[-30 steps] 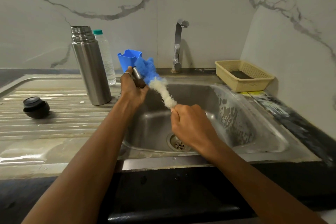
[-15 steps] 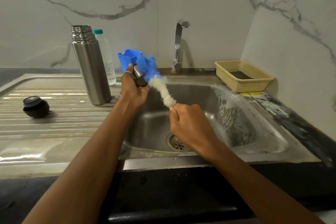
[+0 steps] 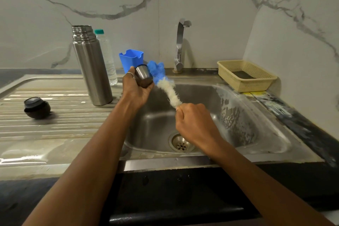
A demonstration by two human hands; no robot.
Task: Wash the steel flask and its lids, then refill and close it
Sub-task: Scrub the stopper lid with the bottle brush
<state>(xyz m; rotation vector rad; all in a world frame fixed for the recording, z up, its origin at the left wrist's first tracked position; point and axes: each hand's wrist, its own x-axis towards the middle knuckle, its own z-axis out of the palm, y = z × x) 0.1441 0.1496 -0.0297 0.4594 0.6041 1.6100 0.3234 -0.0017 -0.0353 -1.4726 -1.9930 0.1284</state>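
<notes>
The open steel flask [image 3: 91, 68] stands upright on the draining board, left of the sink. My left hand [image 3: 136, 88] grips the steel cup lid [image 3: 144, 77] over the sink's left edge. My right hand [image 3: 194, 123] holds a bottle brush [image 3: 165, 84] by its handle; its blue tip touches the right side of the cup lid and its white bristles run down to my fist. A black inner stopper [image 3: 36, 107] lies on its side on the draining board, far left.
A clear plastic water bottle [image 3: 107, 57] stands behind the flask. A blue plastic holder [image 3: 131, 58] is at the back, behind my left hand. The tap [image 3: 180, 44] is off. A cream basket [image 3: 245, 75] sits at the right. The sink basin [image 3: 238, 115] shows soap residue.
My left hand has turned the cup lid so its steel side now shows. The brush's blue tip has shifted slightly to the lid's right side. The flask and stopper have stayed put.
</notes>
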